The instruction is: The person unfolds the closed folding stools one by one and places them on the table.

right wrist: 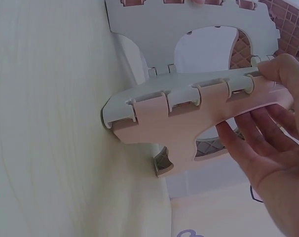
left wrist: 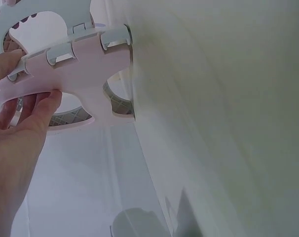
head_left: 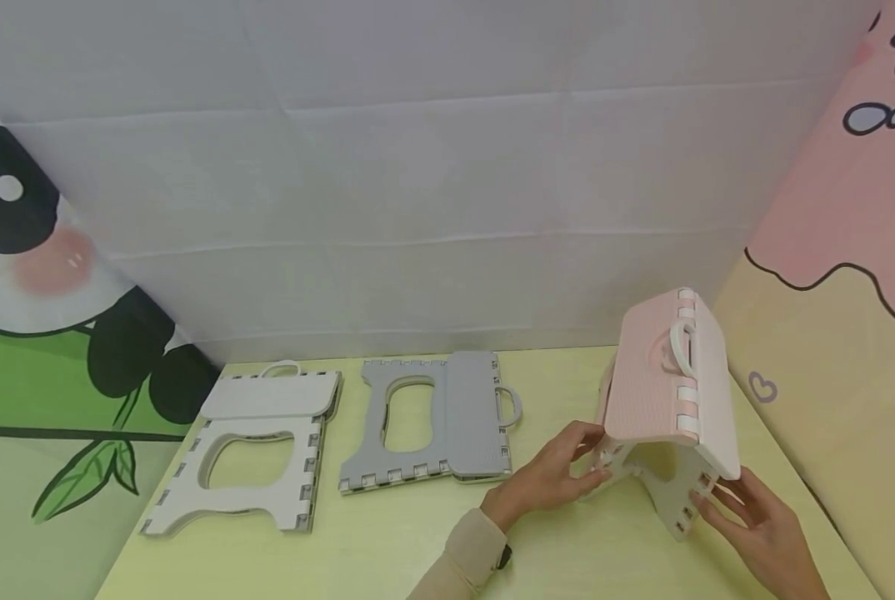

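A pink and white folding step stool stands half unfolded at the right of the table, its two top halves sloping away from a raised hinge ridge. On that ridge is a white carry handle. My left hand holds the left leg panel, thumb on the hinged edge and fingers under it at the cut-out, as the left wrist view shows. From the other side my right hand grips the right leg panel; in the right wrist view the thumb lies over the hinges and the fingers reach into the opening.
A white folded stool lies flat at the table's left. Beside it, nearer the middle, lies a grey folded stool with its handle to the right. White cloth rises behind the table, and printed panels flank both sides.
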Motion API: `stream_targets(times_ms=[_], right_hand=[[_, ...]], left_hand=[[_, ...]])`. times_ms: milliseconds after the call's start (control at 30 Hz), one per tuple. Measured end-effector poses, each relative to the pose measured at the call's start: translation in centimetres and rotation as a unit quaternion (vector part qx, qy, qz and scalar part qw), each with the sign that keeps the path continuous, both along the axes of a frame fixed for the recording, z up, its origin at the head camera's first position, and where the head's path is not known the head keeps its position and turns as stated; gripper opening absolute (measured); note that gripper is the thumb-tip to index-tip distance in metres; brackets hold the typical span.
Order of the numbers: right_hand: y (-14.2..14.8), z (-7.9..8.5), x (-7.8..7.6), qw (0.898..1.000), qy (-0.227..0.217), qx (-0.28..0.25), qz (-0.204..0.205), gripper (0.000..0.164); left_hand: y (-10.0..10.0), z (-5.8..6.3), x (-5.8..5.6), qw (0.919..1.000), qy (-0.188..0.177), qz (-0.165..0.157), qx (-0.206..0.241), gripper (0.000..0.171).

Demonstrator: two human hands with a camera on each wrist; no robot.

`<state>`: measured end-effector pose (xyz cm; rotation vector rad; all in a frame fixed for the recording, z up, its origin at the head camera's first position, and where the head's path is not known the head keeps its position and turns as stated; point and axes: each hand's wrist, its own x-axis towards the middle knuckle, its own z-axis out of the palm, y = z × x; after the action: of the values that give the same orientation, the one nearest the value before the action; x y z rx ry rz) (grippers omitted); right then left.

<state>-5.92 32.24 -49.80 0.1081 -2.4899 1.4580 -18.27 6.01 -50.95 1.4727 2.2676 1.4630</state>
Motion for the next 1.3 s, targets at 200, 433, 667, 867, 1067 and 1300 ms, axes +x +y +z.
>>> stream_targets(times_ms=[200,433,667,867,1067,1300], right_hand=[[0.1,-0.1,0.0,1.0,0.004,0.005,-0.004,0.057],[0.3,-0.1,0.0,1.0,0.014,0.018,-0.017,0.053],[0.5,0.1,0.1,1.0,0.004,0.021,-0.02,0.053],[0.7,0.1,0.0,1.0,0.009,0.021,-0.015,0.055],[0.8,0.0,0.0,1.0,0.022,0.014,-0.012,0.054],[1.1,0.0,0.0,0.999,0.03,0.007,-0.006,0.054]], left_hand=[[-0.1,-0.1,-0.1,0.9997,-0.008,-0.018,0.013,0.049],[-0.1,0.1,0.0,0.9999,-0.011,-0.012,0.004,0.049],[-0.2,0.3,0.1,0.9996,-0.023,-0.013,0.003,0.049],[-0.2,0.3,0.1,0.9994,-0.029,-0.015,0.009,0.049],[-0.2,0.3,0.0,0.9995,-0.026,-0.014,0.006,0.049],[-0.2,0.2,0.0,0.9995,-0.027,-0.017,0.008,0.05]])
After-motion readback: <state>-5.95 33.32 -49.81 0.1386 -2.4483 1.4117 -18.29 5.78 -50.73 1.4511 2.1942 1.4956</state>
